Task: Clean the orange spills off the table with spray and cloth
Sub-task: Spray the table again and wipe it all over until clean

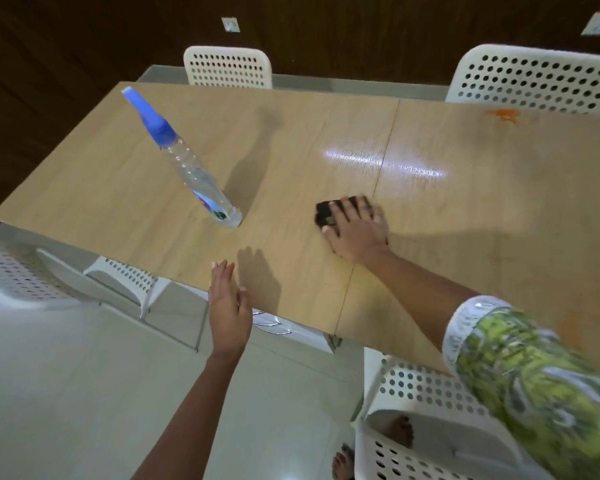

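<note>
A clear spray bottle (191, 168) with a blue nozzle stands upright on the left part of the wooden table (118, 174). My right hand (357, 226) lies flat on a dark cloth (324, 213) and presses it to the table near the middle seam. My left hand (227, 306) hovers with fingers apart over the near table edge and holds nothing. An orange spill (503, 115) marks the far right of the table. Fainter orange smears (568, 306) show on the near right part.
White perforated chairs stand at the far side (227, 67) (534, 77), at the left (11, 271), and at the near edge below my right arm (430, 410). The floor (84, 393) is pale tile. A dark wood wall is behind the table.
</note>
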